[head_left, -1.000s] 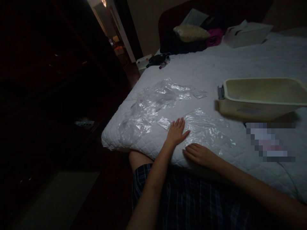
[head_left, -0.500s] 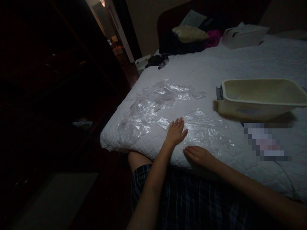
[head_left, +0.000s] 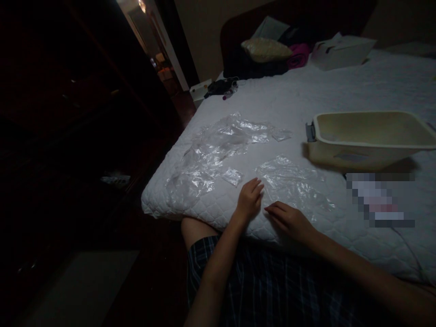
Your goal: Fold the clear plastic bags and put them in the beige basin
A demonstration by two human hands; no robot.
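A crumpled clear plastic bag (head_left: 293, 186) lies flat on the white quilted bed (head_left: 306, 100) near its front edge. My left hand (head_left: 249, 200) rests at the bag's near left corner, fingers bent and drawn together on the plastic. My right hand (head_left: 289, 219) lies just right of it, fingers stretched out along the bag's near edge, holding nothing. A small clear bag (head_left: 233, 176) sits just left of my left hand. A larger heap of clear plastic bags (head_left: 218, 150) spreads farther left.
A cream plastic bin (head_left: 368, 138) lies on the bed to the right. Pillows and dark clothes (head_left: 265, 54) and a white box (head_left: 342, 50) are at the far end. Left of the bed is dark floor with a dark wardrobe.
My left hand has drawn back toward me and its flat fingers have curled at the bag's corner. My right hand has shifted slightly right. The view drifted a little.
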